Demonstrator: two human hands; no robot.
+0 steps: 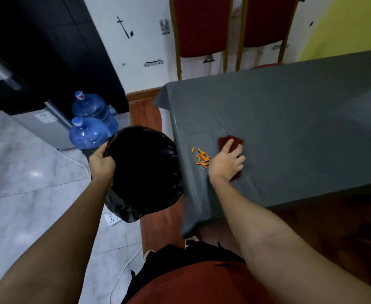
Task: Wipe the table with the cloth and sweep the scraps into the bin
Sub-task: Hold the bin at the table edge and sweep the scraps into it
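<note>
Dark red cloth (231, 143) lies at frame centre on the grey-covered table (290, 128), pressed flat under the spread right hand (226, 163), orange scraps (202, 157) just left of it, while the left hand (102, 162) grips the rim of the black-lined bin (143, 172) beside the table edge.

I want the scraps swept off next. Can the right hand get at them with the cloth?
Probably yes: the right hand presses the cloth beside the scraps, nothing between.

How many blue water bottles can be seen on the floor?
2. One water bottle stands just behind the bin; the second water bottle stands behind the first, near the dark cabinet. Others may be hidden.
</note>
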